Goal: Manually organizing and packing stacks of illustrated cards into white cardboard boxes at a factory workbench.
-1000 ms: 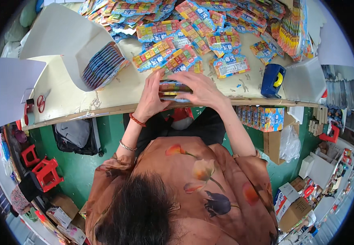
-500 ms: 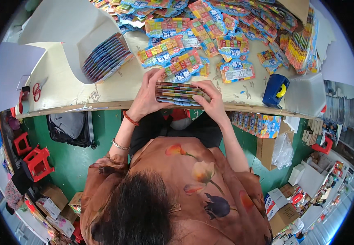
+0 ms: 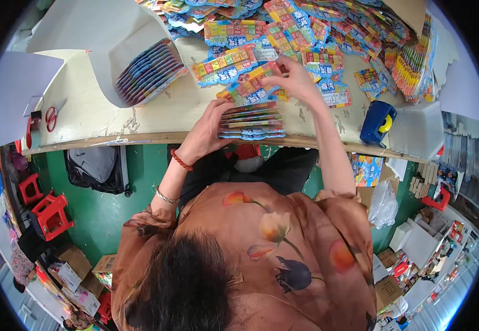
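Observation:
My left hand (image 3: 207, 129) is closed round the left end of a small stack of flat, colourful packets (image 3: 252, 122), held edge-on at the table's front edge. Just beyond it, my right hand (image 3: 299, 85) pinches the right end of a loose packet (image 3: 245, 88). That packet has a row of coloured squares and a wavy blue edge. Another similar packet (image 3: 225, 65) lies behind it, and one with a white label (image 3: 336, 95) lies to the right of my right wrist.
A large heap of packets (image 3: 355, 33) covers the table's far side. At left, a white bin (image 3: 104, 71) holds a neat row of packets (image 3: 148, 71). Red scissors (image 3: 52, 118) lie farther left. At right stand a blue tape dispenser (image 3: 374, 121) and a translucent box (image 3: 413, 129).
My right hand has let go of the stack and moved forward to a loose packet. My left hand keeps the stack, whose right end is now uncovered.

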Demonstrator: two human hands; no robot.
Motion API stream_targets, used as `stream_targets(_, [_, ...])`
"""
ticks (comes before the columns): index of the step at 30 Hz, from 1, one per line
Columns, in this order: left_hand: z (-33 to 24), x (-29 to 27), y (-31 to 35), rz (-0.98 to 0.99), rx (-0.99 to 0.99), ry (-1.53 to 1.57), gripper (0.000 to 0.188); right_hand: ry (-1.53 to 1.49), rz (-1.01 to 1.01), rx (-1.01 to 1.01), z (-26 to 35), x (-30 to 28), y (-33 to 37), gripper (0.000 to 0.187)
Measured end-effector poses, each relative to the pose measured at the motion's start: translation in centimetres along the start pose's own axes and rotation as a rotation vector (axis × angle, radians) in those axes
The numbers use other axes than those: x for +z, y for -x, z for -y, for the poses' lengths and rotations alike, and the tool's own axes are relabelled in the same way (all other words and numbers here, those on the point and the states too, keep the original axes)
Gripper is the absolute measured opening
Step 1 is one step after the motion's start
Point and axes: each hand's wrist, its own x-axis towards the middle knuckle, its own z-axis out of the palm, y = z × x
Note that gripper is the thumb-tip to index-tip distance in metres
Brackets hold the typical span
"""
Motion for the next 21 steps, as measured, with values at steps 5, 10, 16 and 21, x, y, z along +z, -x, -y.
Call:
stream_targets(5, [0.8, -0.3, 0.7, 0.010, 0.055, 0.011, 0.078, -0.199, -0.154, -0.321, 4.1, -3.6, 1.8, 0.025])
stream_targets(10, [1.5, 0.5, 1.2, -0.064, -0.072, 0.165, 0.080, 0.447, 0.049, -0.548, 7.9, -1.1, 1.7, 0.025])
stream_targets(16, [0.6, 0.9, 0.2, -0.234, -0.028, 0.017, 0.130, 0.163, 0.348, -0.434, 6.5, 3.5, -1.9, 0.025])
stream_targets(21, [1.1, 0.6, 0.0, -0.050, -0.148, 0.333, 0.134, 0.037, 0.242, -0.415, 6.5, 2.7, -0.7, 0.022])
